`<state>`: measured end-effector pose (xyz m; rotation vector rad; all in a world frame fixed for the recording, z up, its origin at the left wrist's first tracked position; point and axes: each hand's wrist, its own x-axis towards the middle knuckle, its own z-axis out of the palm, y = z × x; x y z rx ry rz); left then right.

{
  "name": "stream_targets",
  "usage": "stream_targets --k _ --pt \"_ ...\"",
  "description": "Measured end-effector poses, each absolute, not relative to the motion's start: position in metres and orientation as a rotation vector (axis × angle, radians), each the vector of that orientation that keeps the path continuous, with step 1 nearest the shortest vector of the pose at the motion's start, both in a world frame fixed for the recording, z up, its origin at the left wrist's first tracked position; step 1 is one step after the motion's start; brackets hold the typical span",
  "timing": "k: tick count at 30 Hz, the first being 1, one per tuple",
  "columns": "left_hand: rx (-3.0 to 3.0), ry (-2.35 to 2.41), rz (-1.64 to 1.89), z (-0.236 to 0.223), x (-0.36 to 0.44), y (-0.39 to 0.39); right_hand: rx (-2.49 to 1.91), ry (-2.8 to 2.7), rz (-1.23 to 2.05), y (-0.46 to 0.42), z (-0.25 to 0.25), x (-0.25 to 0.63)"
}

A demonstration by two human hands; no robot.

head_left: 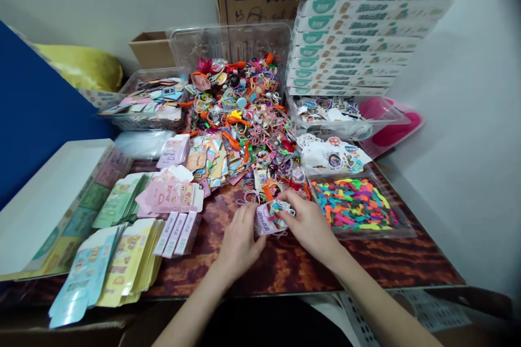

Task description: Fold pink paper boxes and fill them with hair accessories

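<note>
My left hand [241,236] is closed on a small purple printed box [265,220], held just above the table near its front. At the box's right end, the fingers of my right hand [306,222] pinch a little bundle of small colourful trinkets and white stickers [281,208]. Whether the bundle is partly inside the box is hard to make out. A large heap of hair ties, clips and trinkets [248,114] lies just beyond both hands. To the right of my right hand is a clear tray of bright balloons [354,203].
Three filled purple boxes [177,234] stand left of my hands, beside flat yellow cartons [130,263], blue cartons [87,271] and green cartons [122,199]. An open display box [52,200] sits far left. Stacked white boxes [350,27] rise behind the sticker tray [331,127].
</note>
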<state>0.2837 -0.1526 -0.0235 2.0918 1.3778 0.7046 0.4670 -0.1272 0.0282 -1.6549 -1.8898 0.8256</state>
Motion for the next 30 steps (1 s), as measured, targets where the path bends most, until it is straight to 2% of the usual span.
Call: stream_targets --k 6,12,17,22,24,28,30 --pt "2.079 1.444 0.733 -0.030 0.279 -0.156 -1.798 -2.219 0.724 -0.119 0.029 0.439" --pt "2.038 1.538 0.787 -0.027 0.269 -0.156 -1.445 -1.897 0.785 -0.121 0.009 0.437" --pt "2.024 1.494 0.830 -0.026 0.270 -0.156 -1.464 -2.134 0.715 -0.126 0.013 0.437" --pt "1.812 1.558 0.968 -0.026 0.275 -0.154 -1.337 -1.745 0.477 -0.138 0.014 0.440" --pt "1.667 1.564 1.039 -0.025 0.278 -0.154 -1.356 -1.583 0.569 -0.143 0.007 0.439" --pt "1.421 1.378 1.096 -0.020 0.283 -0.156 -1.310 -1.256 0.968 -0.146 -0.010 0.432" --pt "1.307 1.252 1.075 -0.015 0.283 -0.158 -1.219 -1.035 1.016 -0.144 -0.011 0.430"
